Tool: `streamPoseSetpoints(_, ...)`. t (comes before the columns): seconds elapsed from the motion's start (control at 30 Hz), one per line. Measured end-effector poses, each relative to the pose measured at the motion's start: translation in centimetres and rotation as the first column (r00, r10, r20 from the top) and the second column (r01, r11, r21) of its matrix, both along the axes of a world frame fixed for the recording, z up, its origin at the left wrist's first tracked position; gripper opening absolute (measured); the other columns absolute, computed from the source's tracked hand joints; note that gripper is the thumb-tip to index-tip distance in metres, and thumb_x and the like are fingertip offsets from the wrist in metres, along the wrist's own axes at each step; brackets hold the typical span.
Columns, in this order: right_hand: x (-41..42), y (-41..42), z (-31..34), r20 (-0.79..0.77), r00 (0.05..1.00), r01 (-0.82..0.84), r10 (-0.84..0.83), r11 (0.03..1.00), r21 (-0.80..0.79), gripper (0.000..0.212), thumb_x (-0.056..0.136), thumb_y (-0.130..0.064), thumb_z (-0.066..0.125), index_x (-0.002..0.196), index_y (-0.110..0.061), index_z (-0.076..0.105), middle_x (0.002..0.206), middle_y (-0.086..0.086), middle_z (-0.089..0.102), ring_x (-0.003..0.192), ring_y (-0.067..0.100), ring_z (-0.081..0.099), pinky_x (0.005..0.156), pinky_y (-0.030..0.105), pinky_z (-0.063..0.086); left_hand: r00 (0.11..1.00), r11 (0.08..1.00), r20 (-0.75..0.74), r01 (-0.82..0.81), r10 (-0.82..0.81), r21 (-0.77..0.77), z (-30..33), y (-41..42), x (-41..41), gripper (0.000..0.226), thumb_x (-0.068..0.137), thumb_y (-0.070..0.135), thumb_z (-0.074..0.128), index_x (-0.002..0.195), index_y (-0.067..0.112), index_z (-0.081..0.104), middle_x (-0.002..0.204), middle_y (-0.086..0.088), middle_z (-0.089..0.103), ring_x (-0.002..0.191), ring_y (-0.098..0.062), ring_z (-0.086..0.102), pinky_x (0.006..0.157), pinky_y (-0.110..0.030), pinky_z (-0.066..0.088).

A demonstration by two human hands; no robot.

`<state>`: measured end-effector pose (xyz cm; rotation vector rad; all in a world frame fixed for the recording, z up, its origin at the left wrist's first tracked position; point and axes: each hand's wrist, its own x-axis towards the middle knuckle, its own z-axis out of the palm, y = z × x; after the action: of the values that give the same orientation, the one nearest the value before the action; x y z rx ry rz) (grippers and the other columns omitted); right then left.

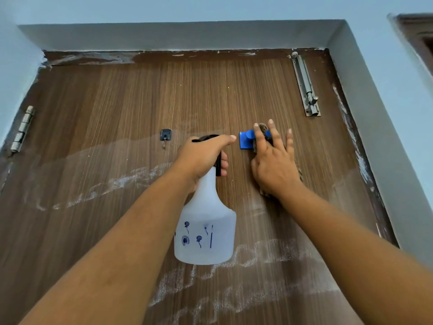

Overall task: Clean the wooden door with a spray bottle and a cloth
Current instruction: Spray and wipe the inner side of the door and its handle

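Against the wooden door (117,102), all positions below are being given relative to the blue hook (246,140) fixed near its middle.

Door: brown wood-grain surface is filling the view; pale streaks and foamy white trails are lying below and to the left of the blue hook.

Spray bottle (206,233): translucent white with small blue flower prints, black spray head; it is hanging just left of and below the blue hook, nozzle end up.

Left hand (203,156): fingers are curling round the bottle's neck and black trigger, index finger lying along the top of the spray head and pointing toward the blue hook.

Cloth (262,130): brownish, mostly hidden (only edges are showing above and below the hand); it is lying against the door, touching the right side of the blue hook.

Right hand (274,160): fingers are lying straight and spread, pressing the cloth flat to the door just right of the blue hook.

Small black hook (165,135): sitting well left of the blue hook.

Slide bolt (305,84): metal, up and to the right.

Hinge (22,130): far left, at the door edge.
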<state>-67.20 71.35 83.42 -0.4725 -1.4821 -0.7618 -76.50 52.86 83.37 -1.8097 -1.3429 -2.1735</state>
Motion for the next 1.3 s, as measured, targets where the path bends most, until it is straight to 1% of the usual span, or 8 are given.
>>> streamPoseSetpoints(0.13, -0.7, -0.8, 0.3, -0.058, 0.997, -0.055, 0.052, 0.997, -0.052, 0.065, 0.091, -0.019, 0.040, 0.153, -0.006, 0.024, 0.158, 0.011, 0.027, 0.151, 0.022, -0.003, 0.111, 0.041, -0.027, 1.000, 1.000, -0.026, -0.005, 0.006, 0.011, 0.3, -0.4, 0.6, 0.023, 0.088, 0.033, 0.077, 0.082, 0.012, 0.069, 0.068, -0.007, 0.064, 0.051, -0.016, 0.061, 0.048, -0.022, 0.052)
streamPoseSetpoints(0.33, 2.0, 1.1, -4.6, -0.086, 0.969, -0.242, 0.234, 0.965, -0.098, 0.066, 0.086, -0.015, 0.052, 0.149, -0.009, 0.034, 0.155, 0.015, 0.034, 0.148, 0.023, 0.018, 0.120, 0.044, 0.014, 1.000, 1.000, 0.001, 0.019, -0.019, 0.001, 0.4, 0.8, 1.6, 0.025, 0.087, 0.030, 0.078, 0.079, 0.008, 0.069, 0.065, -0.008, 0.062, 0.049, -0.018, 0.060, 0.048, -0.024, 0.054)
streamPoseSetpoints(0.57, 3.1, 1.1, 2.0, -0.077, 0.975, -0.220, 0.209, 0.958, -0.185, 0.066, 0.089, -0.015, 0.051, 0.151, -0.013, 0.030, 0.158, 0.020, 0.023, 0.149, 0.027, 0.011, 0.119, 0.043, 0.009, 1.000, 0.999, 0.001, 0.015, -0.015, -0.029, -0.9, 3.9, 1.5, 0.028, 0.080, 0.035, 0.082, 0.081, 0.009, 0.073, 0.060, -0.003, 0.065, 0.053, -0.019, 0.063, 0.057, -0.030, 0.056)
streamPoseSetpoints(0.8, 3.2, 2.3, -3.5, 0.006, 0.987, -0.159, 0.160, 0.981, -0.112, 0.071, 0.082, -0.024, 0.038, 0.151, -0.011, 0.031, 0.152, 0.010, 0.039, 0.145, 0.023, 0.025, 0.114, 0.047, 0.029, 1.000, 0.999, 0.025, 0.010, -0.009, -0.036, -0.5, 4.4, 1.0, 0.024, 0.082, 0.032, 0.081, 0.079, 0.010, 0.072, 0.062, -0.005, 0.064, 0.056, -0.021, 0.062, 0.059, -0.031, 0.055)
streamPoseSetpoints(0.93, 3.7, 2.4, 1.9, -0.078, 0.970, -0.241, 0.229, 0.945, -0.222, 0.067, 0.089, -0.020, 0.049, 0.152, -0.015, 0.027, 0.156, 0.016, 0.027, 0.148, 0.027, 0.018, 0.118, 0.047, 0.021, 1.000, 1.000, 0.009, -0.003, 0.003, -0.019, -0.4, 3.9, 0.7, 0.029, 0.074, 0.038, 0.082, 0.081, 0.011, 0.074, 0.063, -0.003, 0.065, 0.056, -0.019, 0.064, 0.060, -0.031, 0.055)
streamPoseSetpoints(1.03, 3.9, 2.3, 5.5, -0.051, 0.961, -0.274, 0.272, 0.910, -0.310, 0.064, 0.093, -0.021, 0.047, 0.152, -0.017, 0.025, 0.155, 0.018, 0.026, 0.146, 0.029, 0.020, 0.117, 0.047, 0.022, 0.998, 0.997, 0.032, 0.061, -0.059, -0.042, -0.7, 3.3, 0.7, 0.022, 0.083, 0.030, 0.081, 0.082, 0.009, 0.071, 0.063, -0.005, 0.064, 0.053, -0.018, 0.061, 0.055, -0.029, 0.054)
streamPoseSetpoints(1.13, 4.7, 2.4, 4.8, 0.035, 0.942, -0.313, 0.335, 0.908, -0.278, 0.061, 0.090, -0.015, 0.050, 0.148, -0.012, 0.032, 0.146, 0.012, 0.044, 0.138, 0.026, 0.028, 0.113, 0.048, 0.029, 0.989, 0.986, 0.053, 0.141, -0.137, -0.088, -0.9, 2.7, 1.0, 0.019, 0.090, 0.025, 0.075, 0.084, 0.008, 0.068, 0.065, -0.006, 0.063, 0.052, -0.018, 0.061, 0.051, -0.028, 0.055)
streamPoseSetpoints(1.3, 4.1, 2.6, -1.5, -0.087, 0.939, -0.341, 0.333, 0.933, -0.116, 0.060, 0.079, -0.005, 0.058, 0.138, -0.012, 0.048, 0.119, 0.014, 0.055, 0.112, 0.030, 0.048, 0.095, 0.045, 0.041, 0.992, 0.984, 0.022, 0.123, -0.121, -0.132, -0.2, 2.0, 0.6, 0.016, 0.089, 0.018, 0.076, 0.082, 0.007, 0.067, 0.066, -0.007, 0.065, 0.052, -0.016, 0.063, 0.052, -0.024, 0.057)
